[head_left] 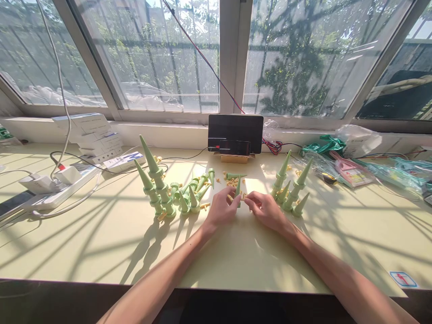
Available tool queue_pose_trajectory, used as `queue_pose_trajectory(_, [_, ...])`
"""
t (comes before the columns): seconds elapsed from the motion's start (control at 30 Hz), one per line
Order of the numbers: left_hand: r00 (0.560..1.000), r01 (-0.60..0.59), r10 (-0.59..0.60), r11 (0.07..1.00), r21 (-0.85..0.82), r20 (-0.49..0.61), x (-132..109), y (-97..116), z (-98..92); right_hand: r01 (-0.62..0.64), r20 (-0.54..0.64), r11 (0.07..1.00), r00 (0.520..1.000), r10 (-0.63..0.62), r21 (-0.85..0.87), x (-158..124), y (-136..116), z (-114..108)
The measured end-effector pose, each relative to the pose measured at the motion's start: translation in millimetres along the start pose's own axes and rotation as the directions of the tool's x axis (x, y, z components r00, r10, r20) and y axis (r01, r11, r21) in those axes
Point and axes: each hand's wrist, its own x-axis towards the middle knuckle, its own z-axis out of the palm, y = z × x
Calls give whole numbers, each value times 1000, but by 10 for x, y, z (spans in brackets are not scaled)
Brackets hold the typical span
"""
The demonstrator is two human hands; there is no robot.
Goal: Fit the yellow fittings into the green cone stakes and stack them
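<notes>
My left hand (222,207) is closed around a green plastic cone-shaped spike (238,185), held point up above the table. Just to its right, the fingertips of my right hand (266,209) pinch a small yellow plastic piece (243,196) beside the spike. Behind my hands lie a loose pile of similar yellow pieces (232,182) and another green spike (235,175) on its side. Stacked green spikes (164,193) stand upright to the left, near several lying ones (194,184). More upright stacks (292,191) stand to the right of my right hand.
A black tablet (235,128) with a phone (235,147) before it stands by the window. White boxes (97,135), a power strip (64,186) and cables occupy the left side. Plastic bags (388,173) and a pink packet (353,171) lie at right.
</notes>
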Motion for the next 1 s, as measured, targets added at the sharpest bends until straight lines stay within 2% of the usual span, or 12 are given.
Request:
queue_pose_trajectory(0.3, [1000,-9,9,1000,-11,-9,1,-16,10,-33,7,999,999,33,-21,1,-24,-6])
queue_pose_trajectory(0.6, [1000,-5,5,1000,-13,-10,4,-18,9,27,-17,1000,999,-27,10,-3,42,14])
queue_pose_trajectory(1.0, [1000,-7,7,1000,-8,3,-6,12,-1,5,14,999,1000,-4,-52,-7,15,0])
